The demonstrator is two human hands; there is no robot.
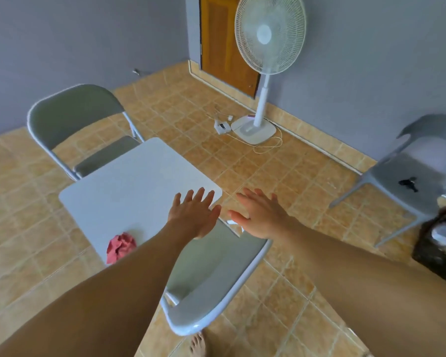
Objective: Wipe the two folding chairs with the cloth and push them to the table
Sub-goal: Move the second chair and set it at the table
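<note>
A white square table (129,186) stands in the middle of the tiled floor. One grey folding chair (72,117) sits at its far left side, seat tucked partly under the top. A second grey folding chair (211,284) stands at the near side, its backrest right below me. A crumpled pink cloth (120,247) lies on the table's near edge. My left hand (195,215) hovers with spread fingers over the table's right corner. My right hand (262,215) is held out flat beside it, over the floor. Neither hand holds anything.
A white standing fan (264,73) with its cable and a power strip (222,126) stands by the wooden door (222,47). A grey plastic chair (407,173) with a small dark object on it is at the right, next to a dark bin (440,243). My bare foot (197,345) is behind the near chair.
</note>
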